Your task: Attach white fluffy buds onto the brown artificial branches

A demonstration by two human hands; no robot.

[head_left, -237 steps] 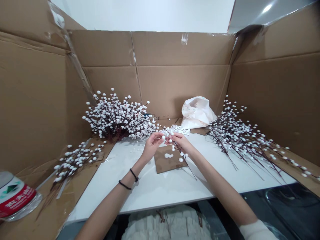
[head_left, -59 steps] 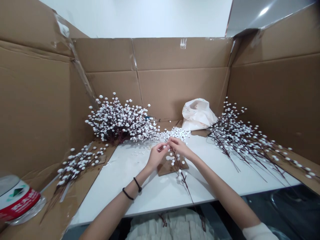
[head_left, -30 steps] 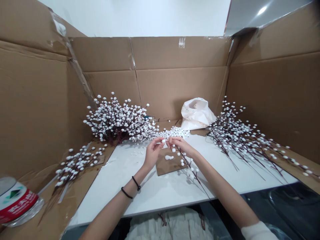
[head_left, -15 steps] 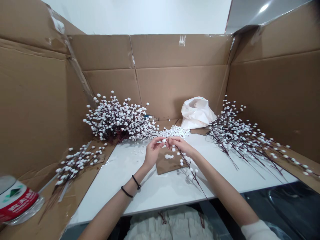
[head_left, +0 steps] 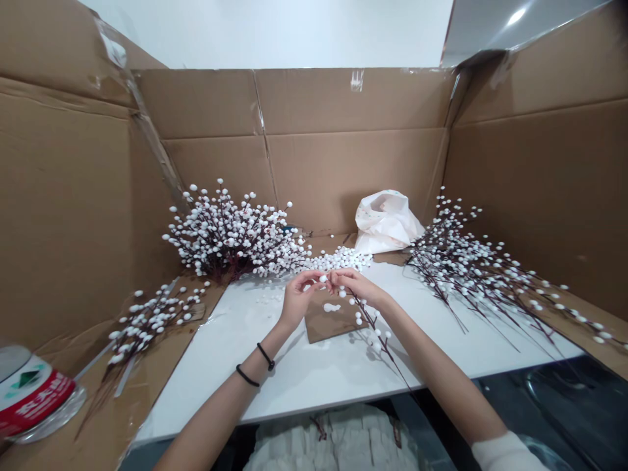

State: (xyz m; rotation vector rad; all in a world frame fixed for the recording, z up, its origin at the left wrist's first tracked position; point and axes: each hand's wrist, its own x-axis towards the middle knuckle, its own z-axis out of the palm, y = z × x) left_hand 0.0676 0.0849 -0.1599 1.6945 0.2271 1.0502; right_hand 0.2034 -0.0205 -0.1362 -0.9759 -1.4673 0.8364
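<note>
sprig (head_left: 378,333) is hanging from the right hand (head_left: 360,286), whose thumb and fingers are pinching it near one end, its beaded stem slanting down over the bench (head_left: 314,383) toward the near edge. the left hand (head_left: 297,297) is holding a white bead (head_left: 323,279) between thumb and fingertips, just beside the right fingers; whether bead and sprig are touching, i cannot tell. below the hands a brown card (head_left: 324,328) is lying on the bench, a white patch (head_left: 331,307) showing on it. loose beads (head_left: 349,259) are lying heaped just beyond the hands, with a white bag (head_left: 387,226) sitting behind them to the right. a big bunch (head_left: 230,232) is spreading at the back left, a bundle (head_left: 471,268) is lying along the right, and a small bunch (head_left: 150,320) is resting on cardboard (head_left: 142,386) at the left, near a red-labelled bottle (head_left: 36,400).
</note>
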